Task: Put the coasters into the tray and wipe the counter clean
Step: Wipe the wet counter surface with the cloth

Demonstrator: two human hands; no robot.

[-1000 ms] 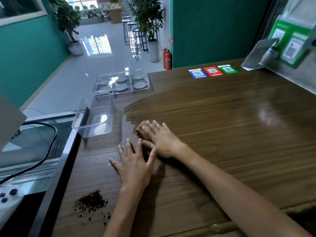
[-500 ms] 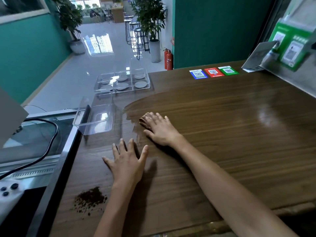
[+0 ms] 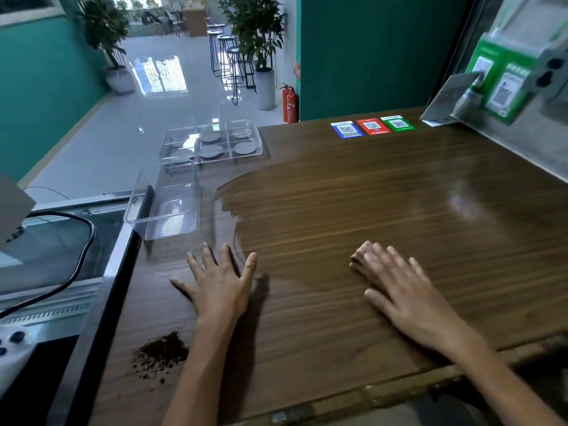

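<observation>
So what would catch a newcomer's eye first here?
Two bare hands, the left hand and right hand, lie flat on the wooden counter. Dark grounds sit near its front left edge, and a clear tray of round coasters sits at the far left.

Cafe: wooden service counter [image 3: 353, 210], QR payment stickers [image 3: 372, 126], bar stools [image 3: 227, 53] beyond.

Worktop [image 3: 368, 210]: coasters [image 3: 244, 148] in tray [image 3: 172, 139] at 11 o'clock; empty bin [image 3: 166, 210] before it; grounds [image 3: 159, 352] at 7 o'clock.
</observation>
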